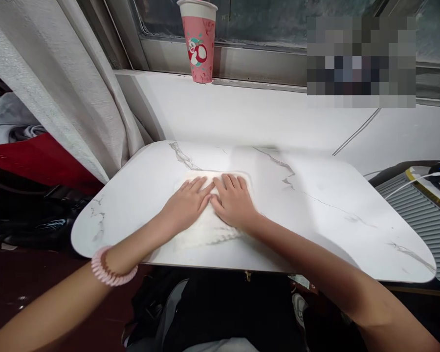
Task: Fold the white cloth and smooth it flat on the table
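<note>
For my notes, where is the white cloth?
In the head view, the white cloth lies on the marbled table, slightly left of middle, beneath the left hand and right hand.

A white tabletop [132, 195] with grey marble-like veins and rounded corners carries a pale cloth [205, 232], spread flat left of centre, reaching towards the near edge.

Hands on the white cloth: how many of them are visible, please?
2. The left hand lies palm down on the left part of the white cloth; the right hand lies beside it, on the right.
</note>
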`<action>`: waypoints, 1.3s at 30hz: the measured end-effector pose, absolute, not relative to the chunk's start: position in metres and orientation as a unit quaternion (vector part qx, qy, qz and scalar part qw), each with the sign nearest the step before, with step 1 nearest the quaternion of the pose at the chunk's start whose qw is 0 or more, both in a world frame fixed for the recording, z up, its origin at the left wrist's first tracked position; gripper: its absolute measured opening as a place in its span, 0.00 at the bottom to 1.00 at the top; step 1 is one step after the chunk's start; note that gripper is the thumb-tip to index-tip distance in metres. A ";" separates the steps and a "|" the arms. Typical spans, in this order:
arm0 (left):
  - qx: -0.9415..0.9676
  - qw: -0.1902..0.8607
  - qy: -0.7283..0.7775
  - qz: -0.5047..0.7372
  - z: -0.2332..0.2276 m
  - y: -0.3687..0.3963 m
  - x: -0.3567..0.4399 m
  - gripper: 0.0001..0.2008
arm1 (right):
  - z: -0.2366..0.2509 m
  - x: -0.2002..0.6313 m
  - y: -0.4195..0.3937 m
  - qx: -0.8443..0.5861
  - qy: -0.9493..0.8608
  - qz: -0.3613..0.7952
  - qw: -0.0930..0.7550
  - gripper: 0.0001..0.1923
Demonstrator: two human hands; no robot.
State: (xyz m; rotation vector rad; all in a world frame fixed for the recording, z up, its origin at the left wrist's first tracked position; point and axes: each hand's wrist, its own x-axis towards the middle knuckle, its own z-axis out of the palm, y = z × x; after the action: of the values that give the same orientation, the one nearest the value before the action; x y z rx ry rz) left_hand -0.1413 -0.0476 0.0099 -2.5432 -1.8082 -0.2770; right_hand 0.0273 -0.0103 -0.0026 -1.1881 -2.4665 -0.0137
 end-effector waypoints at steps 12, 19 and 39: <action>-0.766 -0.048 -0.620 -0.161 0.008 0.097 -0.162 0.24 | -0.008 -0.023 0.106 -0.532 -0.797 0.044 0.283 0.13; -0.771 -0.035 -0.610 -0.180 0.003 0.121 -0.172 0.24 | -0.009 -0.033 0.130 -0.539 -0.792 0.026 0.286 0.13; -0.695 0.100 -0.703 -0.111 -0.006 -0.024 -0.295 0.29 | -0.004 -0.157 0.049 -0.347 -0.902 0.042 0.255 0.17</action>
State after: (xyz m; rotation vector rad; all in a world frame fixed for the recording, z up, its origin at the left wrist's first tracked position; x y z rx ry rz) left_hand -0.2952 -0.0242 -0.0065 -2.0536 -2.0790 -0.3286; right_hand -0.1571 0.0492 -0.0040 -0.9414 -2.4491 0.1142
